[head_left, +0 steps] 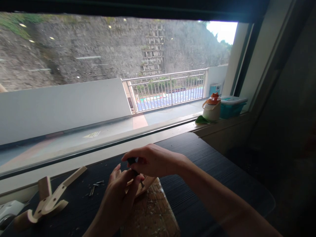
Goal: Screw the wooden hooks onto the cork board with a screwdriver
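The person's grips number two: one left grip (pixel 120 188) and one right grip (pixel 153 161). There is one dark tool (pixel 131 160) and one hand-held wooden piece (pixel 149 181). The desk (pixel 197 171) counts one, as does the worn board (pixel 155 210). Loose screws (pixel 92 191) come to at least three; the joined wooden parts (pixel 53 198) overlap, their exact number unclear. One bottle (pixel 211 111), one teal box (pixel 229 110), one green leaf-shaped item (pixel 202 120) and one railing (pixel 171 89) complete the tally.
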Tool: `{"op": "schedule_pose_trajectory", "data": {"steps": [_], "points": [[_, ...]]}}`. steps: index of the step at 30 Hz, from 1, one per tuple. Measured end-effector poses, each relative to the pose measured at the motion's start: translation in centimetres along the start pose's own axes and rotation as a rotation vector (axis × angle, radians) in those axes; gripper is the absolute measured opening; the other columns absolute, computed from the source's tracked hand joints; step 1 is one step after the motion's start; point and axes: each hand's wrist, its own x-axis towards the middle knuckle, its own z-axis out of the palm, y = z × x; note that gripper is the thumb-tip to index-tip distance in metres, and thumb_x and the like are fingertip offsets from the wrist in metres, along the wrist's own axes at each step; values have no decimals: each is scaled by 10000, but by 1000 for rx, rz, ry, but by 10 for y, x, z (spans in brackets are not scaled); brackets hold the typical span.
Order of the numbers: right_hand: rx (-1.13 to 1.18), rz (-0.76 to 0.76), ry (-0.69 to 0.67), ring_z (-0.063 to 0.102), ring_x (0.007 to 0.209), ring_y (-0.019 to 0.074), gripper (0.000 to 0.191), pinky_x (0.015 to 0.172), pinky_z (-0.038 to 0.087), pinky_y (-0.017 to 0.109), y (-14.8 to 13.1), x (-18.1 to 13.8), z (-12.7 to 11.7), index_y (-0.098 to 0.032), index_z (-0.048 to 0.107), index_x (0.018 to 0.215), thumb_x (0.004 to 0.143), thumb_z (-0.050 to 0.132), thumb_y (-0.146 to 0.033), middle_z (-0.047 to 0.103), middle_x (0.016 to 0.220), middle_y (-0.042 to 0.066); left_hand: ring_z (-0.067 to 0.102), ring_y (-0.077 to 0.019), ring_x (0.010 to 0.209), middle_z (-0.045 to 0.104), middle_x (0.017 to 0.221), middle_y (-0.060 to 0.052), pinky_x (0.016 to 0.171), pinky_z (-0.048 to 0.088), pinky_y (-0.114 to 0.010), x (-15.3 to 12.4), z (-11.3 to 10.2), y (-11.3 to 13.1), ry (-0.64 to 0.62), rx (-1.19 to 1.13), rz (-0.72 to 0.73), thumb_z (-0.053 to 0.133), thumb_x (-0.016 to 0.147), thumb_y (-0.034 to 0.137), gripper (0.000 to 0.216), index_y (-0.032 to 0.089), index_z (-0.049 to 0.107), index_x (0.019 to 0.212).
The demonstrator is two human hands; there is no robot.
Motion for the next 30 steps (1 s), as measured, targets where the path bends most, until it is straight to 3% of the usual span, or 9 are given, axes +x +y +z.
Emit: {"op": "schedule_pose_trajectory", "data": {"steps": [8, 13, 22, 27, 30], "points": [[-67, 0, 57, 524, 647, 90, 321, 606, 384, 188, -1, 1, 0, -149, 636, 1118, 811, 574, -221, 619, 751, 14, 633, -244, 972, 735, 810, 49, 1041, 278, -639, -1, 1, -3, 21, 41, 1, 448, 845, 369, 181, 312, 607, 909], [-28, -6, 38, 539, 658, 87, 330, 622, 394, 188, -1, 1, 1, -150, 631, 1136, 831, 505, -166, 657, 820, 33, 641, -235, 953, 737, 830, 31, 1028, 342, -590, -2, 2, -4, 75, 80, 38, 447, 838, 354, 197, 300, 622, 909], [-40, -10, 71, 534, 676, 95, 266, 630, 404, 193, -1, 2, 1, -124, 643, 1063, 824, 546, -190, 646, 806, 39, 669, -195, 852, 732, 831, 29, 1062, 310, -565, 0, 2, -3, 45, 80, 24, 430, 848, 333, 212, 291, 623, 927], [75, 18, 16, 568, 715, 101, 344, 647, 429, 200, 0, 1, 2, -141, 606, 1151, 822, 507, -157, 665, 916, 57, 677, -206, 870, 733, 848, 6, 1042, 360, -522, 0, -1, 0, 51, 84, 25, 435, 847, 347, 223, 282, 631, 930], [69, 18, -8, 570, 695, 103, 329, 645, 427, 207, 1, 0, 1, -122, 612, 1147, 841, 492, -149, 672, 864, 58, 684, -210, 852, 734, 824, 15, 1043, 351, -540, 0, -3, 3, 38, 73, 39, 440, 845, 353, 214, 286, 638, 890]]}}
